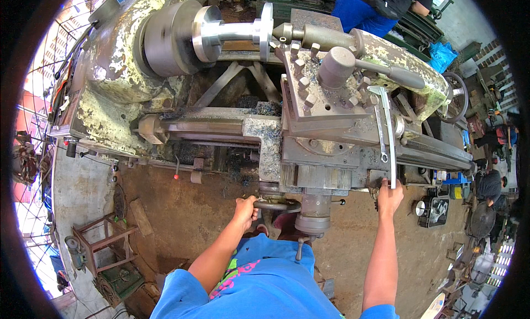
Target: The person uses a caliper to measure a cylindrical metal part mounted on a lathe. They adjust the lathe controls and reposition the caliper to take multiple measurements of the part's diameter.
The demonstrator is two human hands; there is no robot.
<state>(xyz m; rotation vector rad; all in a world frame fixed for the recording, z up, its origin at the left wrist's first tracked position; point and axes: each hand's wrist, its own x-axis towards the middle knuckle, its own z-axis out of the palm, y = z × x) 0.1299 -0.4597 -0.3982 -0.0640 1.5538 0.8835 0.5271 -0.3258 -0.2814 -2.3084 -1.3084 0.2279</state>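
Observation:
My left hand (245,211) is closed round the rim of a dark handwheel (277,205) at the front of a metal lathe. My right hand (390,197) is at the front right corner of the lathe carriage, its fingers curled and partly hidden; what they grip is unclear. Just above it a vernier caliper (391,136) and a spanner (381,125) lie on the carriage. A shiny flanged metal workpiece (237,32) sits between the chuck (171,38) and the tailstock center (283,31). Behind the caliper stands the bolted tool post (326,92) with its lever handle (392,73).
Dark metal chips (237,164) litter the lathe bed. A red-tipped lever (176,169) hangs below it. A wooden stool frame (105,236) stands at left, a black crate (433,211) on the floor at right. Another person (361,12) is behind the lathe; others are far right.

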